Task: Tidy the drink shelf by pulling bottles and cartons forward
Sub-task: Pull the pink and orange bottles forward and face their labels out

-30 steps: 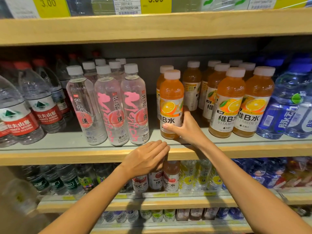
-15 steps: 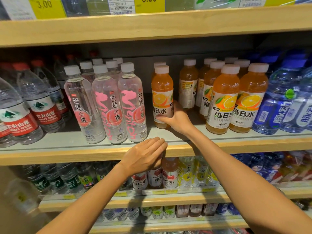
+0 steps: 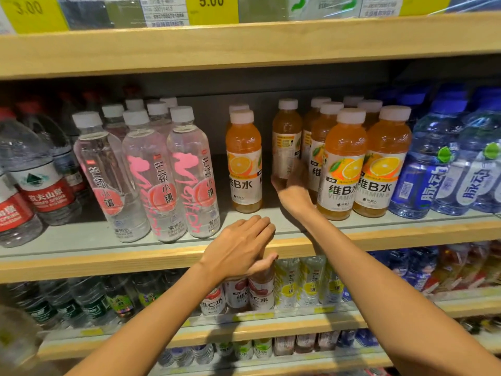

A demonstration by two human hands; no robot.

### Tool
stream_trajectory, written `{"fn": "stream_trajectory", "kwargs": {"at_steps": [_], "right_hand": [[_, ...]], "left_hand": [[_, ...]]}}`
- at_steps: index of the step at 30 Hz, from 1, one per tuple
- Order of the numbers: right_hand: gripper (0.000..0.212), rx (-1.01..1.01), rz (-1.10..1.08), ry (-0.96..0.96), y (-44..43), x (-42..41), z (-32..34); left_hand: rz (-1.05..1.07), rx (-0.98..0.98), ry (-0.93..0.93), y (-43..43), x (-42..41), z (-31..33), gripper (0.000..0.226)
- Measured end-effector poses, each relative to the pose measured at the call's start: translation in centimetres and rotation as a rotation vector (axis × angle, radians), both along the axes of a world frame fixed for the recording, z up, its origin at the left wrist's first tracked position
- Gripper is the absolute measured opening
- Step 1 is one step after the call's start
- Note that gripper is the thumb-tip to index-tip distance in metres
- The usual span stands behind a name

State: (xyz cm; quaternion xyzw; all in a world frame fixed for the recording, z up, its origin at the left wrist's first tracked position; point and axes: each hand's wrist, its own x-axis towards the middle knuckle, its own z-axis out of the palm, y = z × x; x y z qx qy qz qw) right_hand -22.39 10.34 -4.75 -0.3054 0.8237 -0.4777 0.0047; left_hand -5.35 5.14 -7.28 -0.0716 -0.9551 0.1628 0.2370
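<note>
The right hand [image 3: 294,191] is curling round the lower part of an orange bottle [image 3: 286,137] set back on the shelf [image 3: 81,256], right of a front bottle [image 3: 244,164] labelled "维B水". The left hand [image 3: 240,246] is lying flat, fingers straight, on the shelf edge. A price tag [image 3: 211,6] above is showing "5.00".

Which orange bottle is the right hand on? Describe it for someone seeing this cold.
On the middle shelf, find the orange vitamin drinks between the pink-label bottles and blue ones. The held bottle stands set back in the gap, right hand at its base. Unlike its neighbours, it shows no orange-slice picture, only its back label.
</note>
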Motion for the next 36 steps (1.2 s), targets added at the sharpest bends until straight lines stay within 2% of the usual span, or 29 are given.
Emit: {"fn": "stream_trajectory", "kwargs": {"at_steps": [5,8,13,16,20,24,28,32,36], "right_hand": [[0.081,0.009,-0.151,0.075,-2.3,-1.0,-0.6],[0.080,0.068,-0.204,0.099,-3.1,-1.6,-0.8],[0.078,0.022,-0.208,0.094,-4.1,-2.4,-0.4],[0.079,-0.073,-0.155,0.080,-4.6,-2.8,-0.4],[0.075,-0.270,-0.097,-0.041,-5.0,-3.1,-0.6],[0.076,-0.321,-0.090,-0.084,-5.0,-3.4,-0.5],[0.088,-0.385,-0.130,-0.128,-4.5,-2.6,-0.6],[0.091,-0.313,-0.116,-0.090,-3.2,-1.4,-0.6],[0.074,-0.237,-0.083,-0.027,-0.6,0.4,-0.8]], "left_hand": [[-0.007,-0.009,-0.003,-0.2,0.1,-0.1,0.052],[0.001,0.008,-0.003,-0.2,0.1,-0.2,0.052],[0.013,0.022,-0.014,-0.2,0.0,-0.3,0.051],[0.026,0.022,-0.019,-0.2,0.0,-0.3,0.051],[0.037,0.030,-0.020,-0.2,0.1,-0.3,0.052],[0.046,0.037,-0.031,0.0,0.1,-0.2,0.053],[0.047,0.050,-0.018,0.1,0.2,-0.2,0.052],[0.042,0.044,-0.013,0.2,0.2,-0.2,0.051],[0.053,0.057,-0.020,0.3,0.4,-0.1,0.053]]}}
